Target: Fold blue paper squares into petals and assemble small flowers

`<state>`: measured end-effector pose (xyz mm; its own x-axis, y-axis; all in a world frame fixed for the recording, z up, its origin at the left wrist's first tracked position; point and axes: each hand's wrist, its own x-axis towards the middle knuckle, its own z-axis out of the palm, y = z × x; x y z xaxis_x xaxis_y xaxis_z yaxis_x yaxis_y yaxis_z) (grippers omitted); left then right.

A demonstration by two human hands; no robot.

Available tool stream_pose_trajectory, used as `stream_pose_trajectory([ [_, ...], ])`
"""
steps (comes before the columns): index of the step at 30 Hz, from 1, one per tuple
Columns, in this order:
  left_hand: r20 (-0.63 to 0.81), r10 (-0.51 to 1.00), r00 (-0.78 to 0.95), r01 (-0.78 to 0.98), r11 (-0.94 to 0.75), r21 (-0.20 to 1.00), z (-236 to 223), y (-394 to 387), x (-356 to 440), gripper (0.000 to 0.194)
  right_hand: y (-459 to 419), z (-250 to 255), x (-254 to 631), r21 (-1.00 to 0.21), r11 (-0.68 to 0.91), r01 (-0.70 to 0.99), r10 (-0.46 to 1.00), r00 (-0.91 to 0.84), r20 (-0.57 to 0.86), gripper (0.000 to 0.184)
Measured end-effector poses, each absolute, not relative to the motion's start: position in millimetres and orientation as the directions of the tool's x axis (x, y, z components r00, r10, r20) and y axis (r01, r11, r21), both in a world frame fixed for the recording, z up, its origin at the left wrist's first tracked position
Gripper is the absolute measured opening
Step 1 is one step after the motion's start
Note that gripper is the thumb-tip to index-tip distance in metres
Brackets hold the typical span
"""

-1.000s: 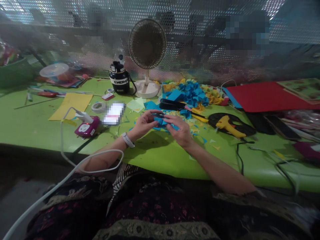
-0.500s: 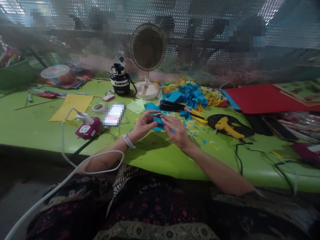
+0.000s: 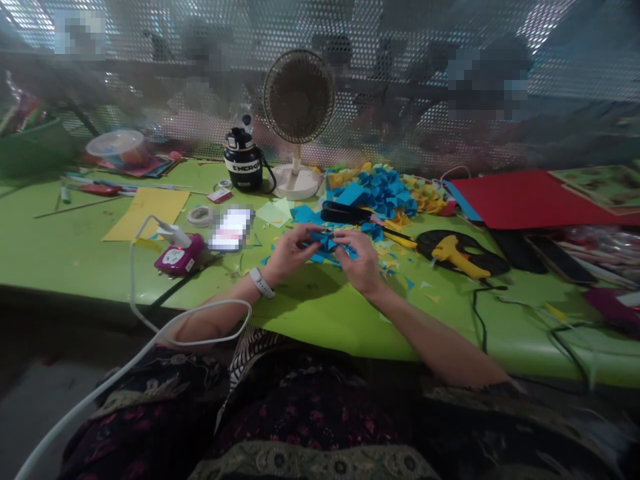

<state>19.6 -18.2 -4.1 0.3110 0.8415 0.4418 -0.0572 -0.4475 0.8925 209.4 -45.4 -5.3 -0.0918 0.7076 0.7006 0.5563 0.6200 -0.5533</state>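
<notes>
Over the front middle of the table, my left hand (image 3: 296, 253) and my right hand (image 3: 362, 261) are close together, fingertips nearly meeting. Both are closed in a pinch on a small piece of blue paper (image 3: 326, 242) between them. Fingers cover part of the piece, so its full shape is hidden. Just beyond the hands lies a black-handled tool (image 3: 344, 213), with a yellow-handled tool (image 3: 400, 238) to its right. A heap of folded blue paper pieces (image 3: 385, 192) sits behind these, among yellow ones. Small paper scraps (image 3: 393, 257) are scattered around the right hand.
A yellow glue gun (image 3: 459, 257) rests on a black disc at right, near red sheets (image 3: 525, 197). To the left are a lit phone (image 3: 231, 229), a tape roll (image 3: 201, 216) and a purple power adapter (image 3: 181, 257). A fan (image 3: 299, 97) and black bottle (image 3: 243, 163) stand behind.
The right hand's fingers have lifted and curled beside the left fingertips. A slim dark thing seen between the hands earlier no longer shows clearly; more of the blue paper shows.
</notes>
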Motion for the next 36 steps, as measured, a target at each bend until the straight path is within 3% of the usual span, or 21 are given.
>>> stream_pose_trajectory([
  [3, 0.559, 0.779, 0.286, 0.138, -0.610, 0.780, -5, -18, 16, 0.021, -45, -5, 209, -0.589, 0.622, 0.515, 0.717, -0.072, 0.694, 0.017],
  [6, 0.622, 0.720, 0.309, 0.211, -0.689, 0.693, -6, -17, 12, 0.016, -46, -5, 209, -0.621, 0.603, 0.501, 0.743, -0.071, 0.665, 0.023],
  [12, 0.620, 0.671, 0.407, 0.311, -0.740, 0.596, -7, -15, 9, 0.015, -46, -4, 208, -0.626, 0.603, 0.495, 0.754, -0.097, 0.650, 0.022],
  [16, 0.601, 0.721, 0.344, 0.168, -0.677, 0.716, 0, -18, 12, 0.028, -43, -2, 209, -0.740, 0.542, 0.398, 0.812, -0.020, 0.583, 0.018],
  [19, 0.507, 0.809, 0.296, -0.049, -0.518, 0.854, 5, -18, 14, 0.043, -39, -2, 213, -0.861, 0.427, 0.275, 0.893, 0.022, 0.450, 0.020],
  [22, 0.386, 0.873, 0.300, -0.165, -0.351, 0.922, 6, -14, 12, 0.048, -36, -4, 215, -0.906, 0.363, 0.219, 0.925, 0.028, 0.378, 0.023],
  [26, 0.302, 0.898, 0.319, -0.167, -0.260, 0.951, 6, -11, 10, 0.045, -35, -6, 216, -0.903, 0.372, 0.217, 0.924, 0.013, 0.383, 0.022],
  [36, 0.264, 0.890, 0.373, -0.165, -0.216, 0.962, 7, -14, 11, 0.043, -35, -11, 217, -0.892, 0.389, 0.229, 0.916, 0.002, 0.400, 0.019],
])
